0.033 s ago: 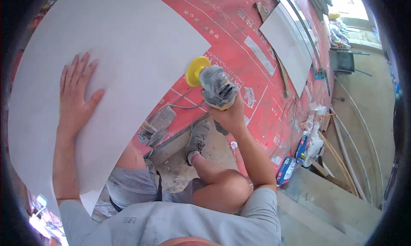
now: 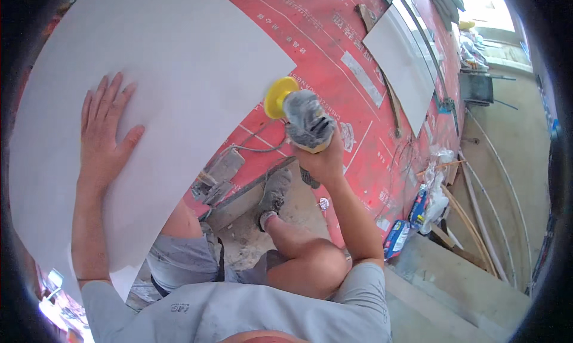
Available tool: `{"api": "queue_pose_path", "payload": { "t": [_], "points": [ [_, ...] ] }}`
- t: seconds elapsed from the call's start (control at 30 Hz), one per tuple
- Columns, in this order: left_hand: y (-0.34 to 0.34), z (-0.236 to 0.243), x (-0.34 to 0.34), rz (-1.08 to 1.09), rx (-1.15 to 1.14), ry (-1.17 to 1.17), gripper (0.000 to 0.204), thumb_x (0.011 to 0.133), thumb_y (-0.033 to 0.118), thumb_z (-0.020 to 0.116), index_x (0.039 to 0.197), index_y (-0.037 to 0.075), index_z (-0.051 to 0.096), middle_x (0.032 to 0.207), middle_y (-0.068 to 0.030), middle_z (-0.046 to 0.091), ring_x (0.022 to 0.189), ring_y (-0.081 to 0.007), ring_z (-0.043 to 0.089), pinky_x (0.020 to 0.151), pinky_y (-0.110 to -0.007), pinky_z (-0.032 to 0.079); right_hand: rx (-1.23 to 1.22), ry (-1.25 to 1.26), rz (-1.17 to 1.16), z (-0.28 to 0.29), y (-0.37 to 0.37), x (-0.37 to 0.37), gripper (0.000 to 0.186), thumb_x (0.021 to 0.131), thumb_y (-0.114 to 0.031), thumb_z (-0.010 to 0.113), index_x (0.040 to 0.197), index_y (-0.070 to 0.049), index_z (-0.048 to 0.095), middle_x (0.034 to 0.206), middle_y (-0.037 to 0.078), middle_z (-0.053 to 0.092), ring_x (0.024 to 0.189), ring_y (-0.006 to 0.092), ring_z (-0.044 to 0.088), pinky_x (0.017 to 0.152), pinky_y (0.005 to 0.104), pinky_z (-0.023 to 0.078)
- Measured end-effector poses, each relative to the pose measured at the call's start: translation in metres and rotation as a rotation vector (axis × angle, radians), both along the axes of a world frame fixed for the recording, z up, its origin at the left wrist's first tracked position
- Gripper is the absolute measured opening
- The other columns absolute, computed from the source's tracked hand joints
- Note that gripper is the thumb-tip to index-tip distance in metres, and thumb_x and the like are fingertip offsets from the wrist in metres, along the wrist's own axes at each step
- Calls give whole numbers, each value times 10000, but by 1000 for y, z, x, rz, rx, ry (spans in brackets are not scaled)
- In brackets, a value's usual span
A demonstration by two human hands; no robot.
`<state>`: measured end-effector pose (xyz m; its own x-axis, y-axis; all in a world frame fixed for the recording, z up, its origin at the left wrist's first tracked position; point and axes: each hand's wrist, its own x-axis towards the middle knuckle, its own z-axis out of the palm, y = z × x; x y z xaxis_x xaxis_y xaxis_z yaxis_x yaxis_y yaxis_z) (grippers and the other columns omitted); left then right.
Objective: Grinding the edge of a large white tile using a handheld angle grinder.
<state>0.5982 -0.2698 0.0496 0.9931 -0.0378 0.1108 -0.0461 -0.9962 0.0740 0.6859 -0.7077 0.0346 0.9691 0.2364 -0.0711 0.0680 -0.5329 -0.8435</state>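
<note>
My left hand (image 2: 108, 131) lies flat on a large white panel (image 2: 185, 51), its fingers spread and the thumb out to the side. The panel looks like a smooth tile or board. In my right hand (image 2: 322, 158) is an angle grinder (image 2: 309, 119), gripped round its dusty grey body. Its yellow disc (image 2: 282, 97) is at the panel's right edge; whether it touches the edge I cannot tell. My fingers on the grinder's underside are partly hidden.
Red printed sheeting (image 2: 310, 33) covers the surface beneath. A smaller white panel (image 2: 403, 62) and a wooden strip (image 2: 391, 107) lie at the far right. A grey dusty tool (image 2: 218, 175) with a cable is below the panel. Blue packages (image 2: 397, 238) and long strips (image 2: 474, 229) lie to the right.
The grinder and my right hand have shifted very slightly to the right. My left hand stays flat on the panel, almost unmoved.
</note>
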Motion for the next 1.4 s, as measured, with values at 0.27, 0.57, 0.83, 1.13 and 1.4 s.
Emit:
{"api": "queue_pose_path", "payload": {
  "t": [0.27, 0.57, 0.83, 1.13, 1.4],
  "points": [
    [2, 4, 2, -21, 96, 55, 701, 989, 540, 511, 1563, 145, 432, 1664, -98, 347, 1560, -313, 259, 1284, -523, 127, 74, -11, -29, 2, 9, 11, 491, 760, -4, 803, 1203, -13, 591, 1111, 55, 708, 985, 157, 687, 874, 312, 550],
    [4, 1, -1, -15, 147, 41, 687, 949, 521, 557, 1556, 217, 452, 1659, -43, 361, 1561, -268, 262, 1299, -509, 133, -99, 61, -10, -6, -5, 18, 545, 743, -51, 824, 1234, -27, 588, 1139, 85, 695, 1008, 175, 677, 910, 346, 538],
    [1, 3, 1, -10, 170, 48, 706, 954, 555, 547, 1565, 218, 439, 1662, -41, 356, 1566, -263, 250, 1303, -496, 125, 96, 20, -71, -19, -10, 16, 437, 784, -60, 806, 1186, -17, 642, 1109, 89, 722, 1006, 171, 696, 909, 316, 539],
    [2, 2, 1, -7, 173, 47, 665, 986, 545, 502, 1562, 218, 441, 1665, -44, 347, 1567, -268, 242, 1302, -502, 119, 86, 71, -124, 7, 6, 27, 419, 761, 9, 779, 1151, -13, 631, 1055, 72, 705, 952, 164, 682, 853, 322, 551],
    [1, 3, 1, -38, 125, 41, 690, 1000, 542, 484, 1554, 132, 444, 1663, -91, 350, 1560, -313, 256, 1285, -515, 130, 125, -50, -69, -11, -8, 31, 429, 770, -2, 797, 1165, -19, 630, 1060, 53, 698, 954, 151, 677, 849, 316, 550]
  ]
}}
